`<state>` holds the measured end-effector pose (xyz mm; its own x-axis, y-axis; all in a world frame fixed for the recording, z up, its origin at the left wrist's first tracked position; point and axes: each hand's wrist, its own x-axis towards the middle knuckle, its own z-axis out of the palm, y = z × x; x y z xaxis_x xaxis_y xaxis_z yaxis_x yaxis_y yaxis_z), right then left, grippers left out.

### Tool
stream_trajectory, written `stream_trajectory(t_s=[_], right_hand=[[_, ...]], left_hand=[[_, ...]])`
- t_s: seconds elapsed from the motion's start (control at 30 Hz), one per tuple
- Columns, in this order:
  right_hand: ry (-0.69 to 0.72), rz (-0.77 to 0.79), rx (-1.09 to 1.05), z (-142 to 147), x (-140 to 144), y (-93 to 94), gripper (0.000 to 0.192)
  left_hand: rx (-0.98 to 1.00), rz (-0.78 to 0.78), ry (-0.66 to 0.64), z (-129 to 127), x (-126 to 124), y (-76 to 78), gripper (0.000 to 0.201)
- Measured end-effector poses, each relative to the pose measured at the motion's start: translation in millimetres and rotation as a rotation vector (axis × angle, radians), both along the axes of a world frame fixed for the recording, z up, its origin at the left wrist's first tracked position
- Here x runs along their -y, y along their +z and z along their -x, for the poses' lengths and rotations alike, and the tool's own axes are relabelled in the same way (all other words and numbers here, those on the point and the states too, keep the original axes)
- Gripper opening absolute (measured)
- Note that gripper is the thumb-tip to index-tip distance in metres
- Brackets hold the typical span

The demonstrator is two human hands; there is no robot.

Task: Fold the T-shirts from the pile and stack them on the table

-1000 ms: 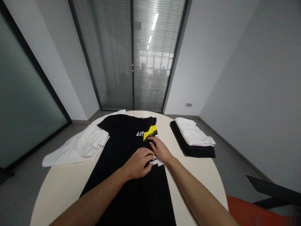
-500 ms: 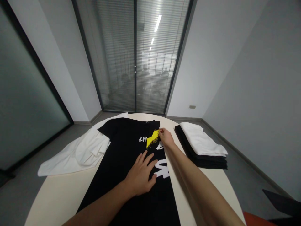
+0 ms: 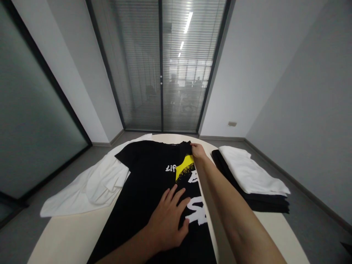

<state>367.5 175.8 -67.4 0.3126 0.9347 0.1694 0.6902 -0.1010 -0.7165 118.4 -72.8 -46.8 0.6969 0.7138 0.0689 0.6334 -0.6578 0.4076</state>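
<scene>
A black T-shirt lies on the table with its collar at the far end. Its right side is folded over, bringing a yellow patch and white lettering to the top. My left hand rests on the middle of the shirt, fingers spread. At the far right corner of the folded part, my right hand pinches the black cloth between thumb and fingers. The shirt's near end runs out of view below my left arm.
Folded black garments with a white one on top form a stack on the right. A loose white garment lies at the left, hanging over the edge of the round cream table. Beyond stands a glass partition with blinds.
My right hand has moved from the folded edge beside the yellow patch to the shirt's far corner. My left hand stays spread on the cloth. The view has shifted slightly.
</scene>
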Motion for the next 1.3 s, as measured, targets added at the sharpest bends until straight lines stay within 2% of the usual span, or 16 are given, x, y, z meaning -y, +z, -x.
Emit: stream_trajectory(t_s=[0.1, 0.27, 0.4, 0.47, 0.53, 0.7, 0.9, 1.1, 1.2, 1.3], right_hand=[[0.067, 0.069, 0.093, 5.9, -1.1, 1.2, 0.044], [0.103, 0.105, 0.264, 24.8, 16.7, 0.4, 0.053], [0.233, 0.196, 0.434, 40.6, 32.3, -0.1, 0.058], [0.279, 0.229, 0.450, 45.7, 40.2, -0.8, 0.062], [0.278, 0.190, 0.446, 48.6, 49.3, -1.1, 0.064], [0.350, 0.189, 0.469, 52.2, 78.8, 4.4, 0.062], [0.223, 0.045, 0.510, 72.9, 117.6, 10.6, 0.050], [0.187, 0.076, 0.541, 99.8, 137.3, -8.6, 0.059], [0.179, 0.062, 0.499, 101.0, 141.2, -9.9, 0.059], [0.041, 0.042, 0.446, 93.8, 147.8, -3.9, 0.058]], left_hand=[[-0.013, 0.025, 0.028, -1.6, 1.0, 1.8, 0.064], [-0.049, 0.017, 0.084, -3.9, 2.6, 4.5, 0.067], [-0.050, -0.028, 0.101, -4.2, 2.5, 1.6, 0.069], [-0.055, -0.042, 0.102, -4.4, 2.6, 0.6, 0.069], [-0.061, -0.054, 0.104, -4.7, 3.0, 0.1, 0.069], [-0.038, -0.085, 0.119, -4.6, 4.3, -4.4, 0.066], [-0.036, -0.128, 0.188, -5.6, 7.6, -7.0, 0.063], [-0.077, -0.130, 0.234, -8.8, 11.9, -2.9, 0.063], [-0.091, -0.127, 0.254, -8.3, 11.9, -2.7, 0.060], [-0.089, -0.140, 0.252, -6.2, 11.0, -5.7, 0.058]])
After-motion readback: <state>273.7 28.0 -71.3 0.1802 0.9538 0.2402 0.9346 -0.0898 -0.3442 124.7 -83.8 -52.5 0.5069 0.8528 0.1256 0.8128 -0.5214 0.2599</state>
